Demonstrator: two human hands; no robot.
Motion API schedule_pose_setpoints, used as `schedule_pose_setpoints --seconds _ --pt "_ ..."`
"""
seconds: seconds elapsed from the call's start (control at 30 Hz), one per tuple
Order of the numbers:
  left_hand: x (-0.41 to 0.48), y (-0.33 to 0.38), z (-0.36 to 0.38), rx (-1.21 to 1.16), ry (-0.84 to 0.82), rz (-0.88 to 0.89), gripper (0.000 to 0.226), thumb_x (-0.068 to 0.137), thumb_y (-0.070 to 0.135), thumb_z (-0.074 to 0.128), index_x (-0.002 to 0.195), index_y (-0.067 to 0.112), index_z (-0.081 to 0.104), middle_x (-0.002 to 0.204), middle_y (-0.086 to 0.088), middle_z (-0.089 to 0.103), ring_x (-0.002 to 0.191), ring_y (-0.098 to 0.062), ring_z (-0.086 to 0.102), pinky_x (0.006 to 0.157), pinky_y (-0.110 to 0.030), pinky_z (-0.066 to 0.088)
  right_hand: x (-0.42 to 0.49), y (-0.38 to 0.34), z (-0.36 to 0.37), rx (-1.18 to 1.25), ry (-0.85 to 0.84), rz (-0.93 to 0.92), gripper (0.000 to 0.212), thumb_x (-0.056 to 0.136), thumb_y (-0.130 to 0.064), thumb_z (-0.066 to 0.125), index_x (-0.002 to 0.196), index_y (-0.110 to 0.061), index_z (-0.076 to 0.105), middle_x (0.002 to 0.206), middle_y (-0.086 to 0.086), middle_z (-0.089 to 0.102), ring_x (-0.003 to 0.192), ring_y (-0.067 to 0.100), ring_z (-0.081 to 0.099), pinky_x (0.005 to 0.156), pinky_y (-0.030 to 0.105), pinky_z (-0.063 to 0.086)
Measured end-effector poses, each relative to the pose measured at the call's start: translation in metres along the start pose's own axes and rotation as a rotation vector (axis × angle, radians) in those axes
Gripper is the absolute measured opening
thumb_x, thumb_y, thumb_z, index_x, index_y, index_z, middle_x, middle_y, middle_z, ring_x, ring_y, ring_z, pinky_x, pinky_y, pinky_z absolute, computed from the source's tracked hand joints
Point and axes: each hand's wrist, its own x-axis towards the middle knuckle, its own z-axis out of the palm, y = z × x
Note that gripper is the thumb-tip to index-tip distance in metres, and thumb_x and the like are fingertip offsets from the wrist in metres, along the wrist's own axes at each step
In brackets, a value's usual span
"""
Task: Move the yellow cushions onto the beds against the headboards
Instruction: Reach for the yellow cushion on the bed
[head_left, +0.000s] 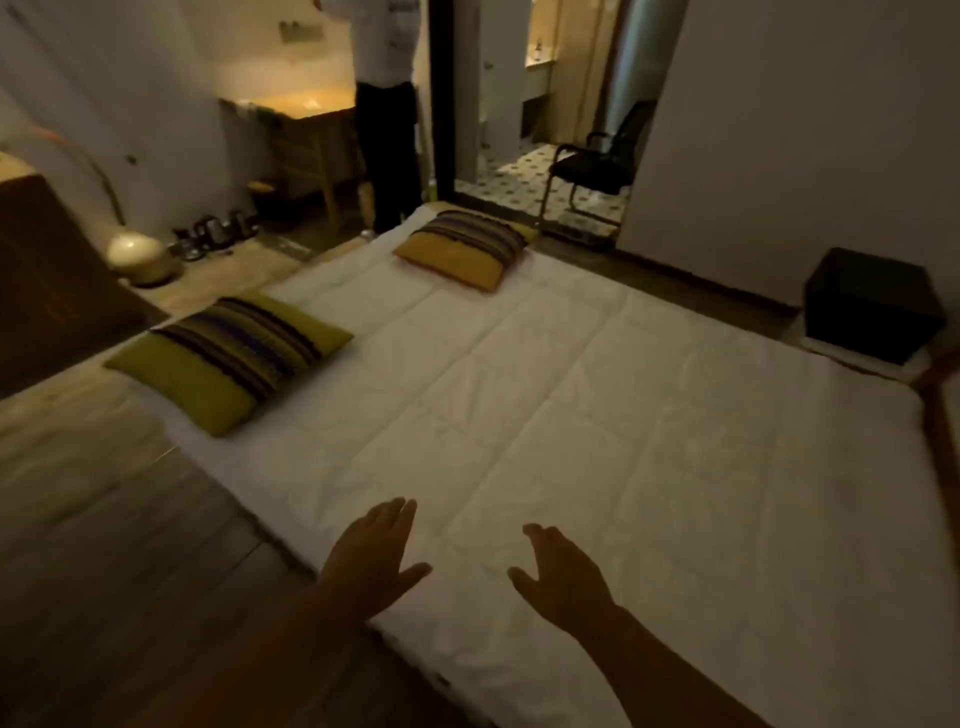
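Quilted white bed (571, 395); two square striped yellow cushions (228, 358) flat; left hand (371, 558), right hand (558, 574) spread, empty.

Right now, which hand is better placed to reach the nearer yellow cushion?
Probably the left hand: the nearer cushion lies ahead on its side of the bed. The right hand would have to cross over. Both are open and empty.

Dim, warm interior lit chiefly from glowing wooden desk surface (306, 101) and bright tiled doorway (540, 78) at rear, with soft motion blur and wide-angle bending toward edges.
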Motion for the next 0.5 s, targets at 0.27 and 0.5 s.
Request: schedule_pose_setpoints --seconds 0.27,0.5 --pt "-0.045 -0.147 0.004 -0.139 -0.030 -0.288 0.081 0.084 0.062 0.056 0.150 0.022 0.029 0.155 -0.002 0.038 0.140 -0.022 0.039 0.115 -0.041 0.035 0.060 -0.138 0.045 -0.023 -0.108 -0.143 0.066 0.094 -0.055 0.048 0.149 -0.021 0.034 0.140 0.002 0.050 0.129 0.021 0.050 0.105 0.033 0.042" --pt "-0.102 -0.262 -0.015 -0.059 -0.059 -0.401 0.064 0.086 0.055 0.056 0.139 0.021 0.043 0.144 -0.004 0.047 0.130 -0.026 0.048 0.103 -0.041 0.043 0.120 -0.272 0.078 -0.061 -0.138 -0.351 0.064 0.093 -0.052 0.052 0.146 -0.019 0.038 0.137 0.004 0.053 0.125 0.023 0.053 0.102 0.034 0.044"
